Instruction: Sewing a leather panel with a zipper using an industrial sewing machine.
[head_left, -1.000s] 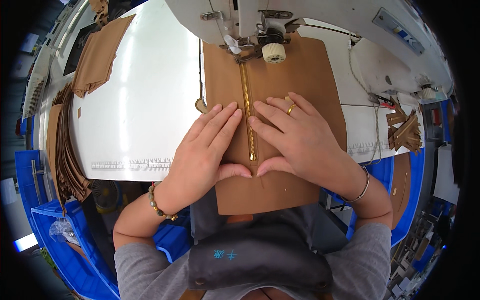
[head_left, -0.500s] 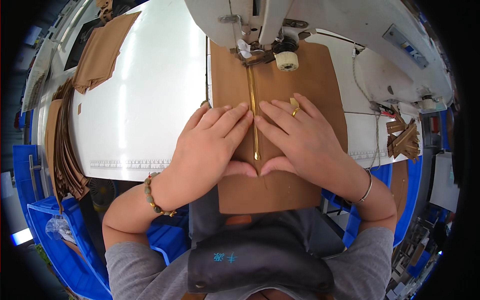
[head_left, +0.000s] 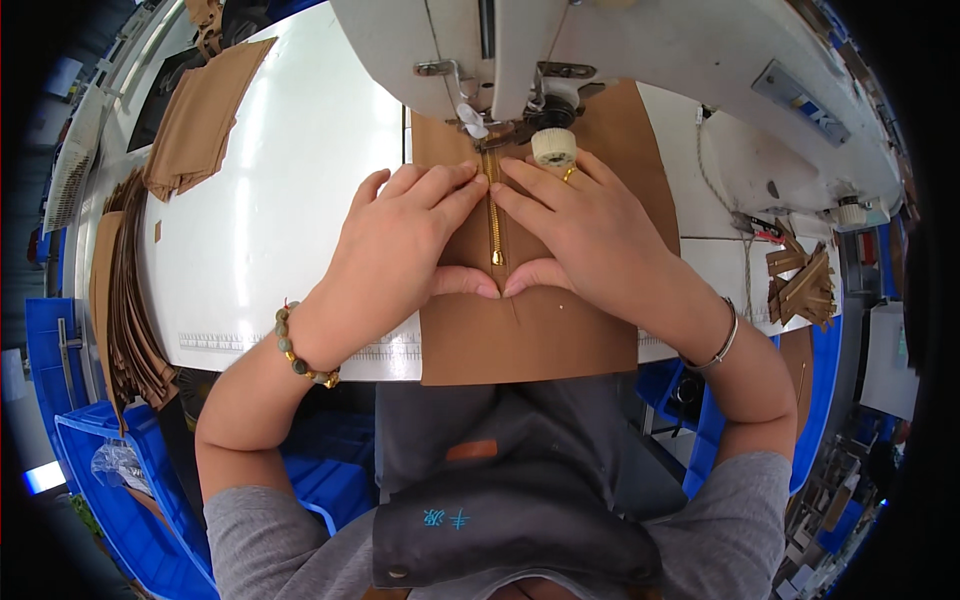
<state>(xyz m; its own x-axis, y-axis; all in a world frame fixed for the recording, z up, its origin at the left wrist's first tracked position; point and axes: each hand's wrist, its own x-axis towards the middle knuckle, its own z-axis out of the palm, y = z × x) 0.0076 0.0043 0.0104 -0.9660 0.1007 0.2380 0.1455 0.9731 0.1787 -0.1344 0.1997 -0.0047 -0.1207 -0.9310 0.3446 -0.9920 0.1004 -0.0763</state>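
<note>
A brown panel of leather-like material (head_left: 540, 345) lies under the sewing machine head (head_left: 460, 60), its near edge at the table's front. A gold zipper (head_left: 495, 225) runs down its middle from the presser foot (head_left: 490, 140), ending in a gold piece near my thumbs. My left hand (head_left: 400, 225) presses flat on the panel left of the zipper, fingertips beside the teeth. On the other side, my right hand (head_left: 580, 220) lies flat with fingers spread, a gold ring on one. Both thumbs nearly meet just below the zipper's end.
Stacked brown pieces (head_left: 205, 120) lie at the far left, and a thick bundle of brown strips (head_left: 130, 300) hangs over the left edge. Small brown strips (head_left: 800, 280) are heaped at right. Blue bins (head_left: 120, 480) stand below the table. A ruler strip (head_left: 250, 342) lines the front edge.
Both hands and the panel have moved away from me, toward the machine. The visible stretch of zipper in front of the presser foot is shorter.
</note>
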